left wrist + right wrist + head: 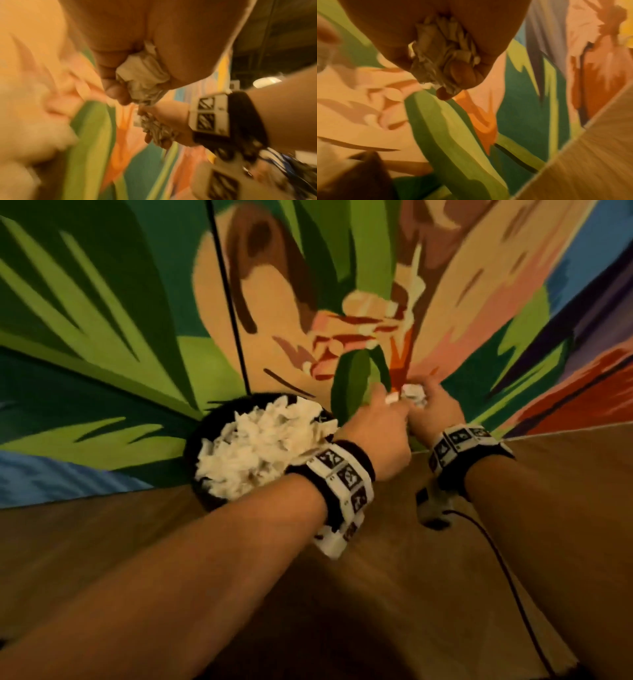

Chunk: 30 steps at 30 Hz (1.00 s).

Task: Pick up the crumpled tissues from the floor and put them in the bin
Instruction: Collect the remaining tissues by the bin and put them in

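Both hands hover close together over the colourful rug, just right of the bin. My left hand point(383, 404) grips a crumpled white tissue point(142, 75), of which only a small bit point(392, 397) shows in the head view. My right hand point(430, 404) is curled round another crumpled tissue point(414, 396), which fills its palm in the right wrist view point(443, 54). The left wrist view also shows the right hand point(164, 121) with its tissue. The black round bin point(200, 440) stands to the left of the hands, heaped with white tissues point(263, 446).
A rug point(102, 354) patterned in green, peach and orange covers the floor ahead. Bare wooden floor point(394, 594) lies nearer me. A black cable point(507, 570) runs from the right wrist device across the wood. A thin dark line point(229, 302) crosses the rug behind the bin.
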Tool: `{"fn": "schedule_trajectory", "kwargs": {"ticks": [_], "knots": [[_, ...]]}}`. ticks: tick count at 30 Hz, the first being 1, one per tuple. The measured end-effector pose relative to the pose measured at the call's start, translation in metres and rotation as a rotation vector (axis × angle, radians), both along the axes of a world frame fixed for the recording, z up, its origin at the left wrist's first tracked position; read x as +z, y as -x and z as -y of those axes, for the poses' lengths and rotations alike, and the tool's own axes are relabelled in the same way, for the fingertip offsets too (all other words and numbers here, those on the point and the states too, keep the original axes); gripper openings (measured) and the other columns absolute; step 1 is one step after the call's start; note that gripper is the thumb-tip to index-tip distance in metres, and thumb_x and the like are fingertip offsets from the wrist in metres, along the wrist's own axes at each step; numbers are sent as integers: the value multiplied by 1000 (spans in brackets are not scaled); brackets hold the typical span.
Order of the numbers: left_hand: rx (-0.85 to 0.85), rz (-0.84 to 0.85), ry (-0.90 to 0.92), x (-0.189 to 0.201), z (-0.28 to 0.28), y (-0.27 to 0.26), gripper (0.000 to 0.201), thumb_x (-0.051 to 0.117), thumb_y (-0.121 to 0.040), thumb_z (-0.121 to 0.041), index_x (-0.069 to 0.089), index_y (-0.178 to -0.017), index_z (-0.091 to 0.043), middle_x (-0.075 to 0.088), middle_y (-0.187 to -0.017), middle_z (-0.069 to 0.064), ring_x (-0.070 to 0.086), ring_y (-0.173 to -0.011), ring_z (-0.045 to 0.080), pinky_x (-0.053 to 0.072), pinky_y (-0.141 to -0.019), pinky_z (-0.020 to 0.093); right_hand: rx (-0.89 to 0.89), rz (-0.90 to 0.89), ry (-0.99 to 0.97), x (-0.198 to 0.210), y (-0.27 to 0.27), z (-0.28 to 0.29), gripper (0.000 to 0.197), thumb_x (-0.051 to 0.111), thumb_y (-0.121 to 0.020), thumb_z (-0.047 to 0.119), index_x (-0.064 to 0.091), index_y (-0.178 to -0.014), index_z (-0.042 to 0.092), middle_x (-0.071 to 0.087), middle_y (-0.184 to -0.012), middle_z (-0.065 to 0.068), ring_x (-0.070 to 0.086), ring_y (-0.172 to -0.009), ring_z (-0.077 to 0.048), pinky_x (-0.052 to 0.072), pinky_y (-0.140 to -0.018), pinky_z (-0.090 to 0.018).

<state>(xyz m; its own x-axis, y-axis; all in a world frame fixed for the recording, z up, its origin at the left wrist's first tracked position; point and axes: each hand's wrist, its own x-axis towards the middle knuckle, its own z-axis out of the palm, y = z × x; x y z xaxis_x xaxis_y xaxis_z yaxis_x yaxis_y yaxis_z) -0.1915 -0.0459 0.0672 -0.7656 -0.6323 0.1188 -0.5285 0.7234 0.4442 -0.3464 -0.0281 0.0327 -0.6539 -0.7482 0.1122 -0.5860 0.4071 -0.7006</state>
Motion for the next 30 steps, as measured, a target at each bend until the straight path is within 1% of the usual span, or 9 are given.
{"fn": "schedule_trajectory", "kwargs": {"ticks": [3,6,9,13,17,20,23,27,30], "knots": [[24,-93,43,38,33,-43,17,48,-84,-17,40,-95,-25,40,-116,8,52,-91,29,45,-79,43,138,-96,63,36,-33,26,45,62,-87,34,53,-130,27,60,-126,-10,57,-113,-29,45,-91,-32],[107,-78,18,42,67,-88,17,46,-90,-20,41,-106,-21,42,-118,10,52,-99,34,42,-85,40,225,-101,69,45,-68,45,48,61,-84,34,50,-131,28,53,-130,-10,54,-115,-30,45,-97,-37],[216,-25,-68,17,85,-125,28,50,-92,-19,38,-117,-18,41,-115,9,54,-99,34,40,-84,34,234,-16,43,29,-108,60,51,61,-86,33,45,-134,29,47,-131,-12,51,-117,-32,41,-96,-35],[317,122,-180,-29,90,-159,44,50,-94,-25,30,-133,-22,43,-132,18,56,-105,38,45,-94,47,308,86,-78,-10,-149,67,58,59,-91,41,35,-143,33,30,-148,-9,43,-128,-34,36,-105,-38],[382,173,-140,-53,96,-173,47,48,-97,-39,34,-139,-25,40,-137,14,50,-117,37,42,-99,51,377,13,-274,-37,-165,67,59,43,-95,52,24,-149,38,22,-154,-10,24,-138,-40,21,-114,-48],[480,258,14,-61,97,-178,46,49,-93,-51,47,-135,-31,35,-134,7,38,-123,32,39,-103,49,427,22,-305,-40,-170,70,56,29,-100,43,13,-154,36,16,-159,-11,15,-143,-39,13,-115,-48],[515,328,135,-65,99,-181,46,51,-91,-56,57,-128,-29,38,-129,5,37,-120,28,41,-99,46,528,-115,-370,-45,-173,64,59,30,-98,37,7,-152,40,12,-162,1,14,-145,-33,19,-112,-53],[461,230,-55,-60,100,-176,42,58,-93,-40,58,-132,-23,47,-132,12,51,-118,32,47,-97,44,513,-306,-394,-44,-166,54,46,41,-94,47,27,-137,37,46,-142,-4,27,-135,-29,25,-102,-52],[452,211,-79,-52,94,-168,42,59,-93,-37,57,-134,-25,49,-134,12,54,-118,33,47,-97,42,444,-629,-371,-34,-160,51,52,46,-90,59,40,-134,33,40,-140,-4,32,-129,-30,32,-99,-49]]}}
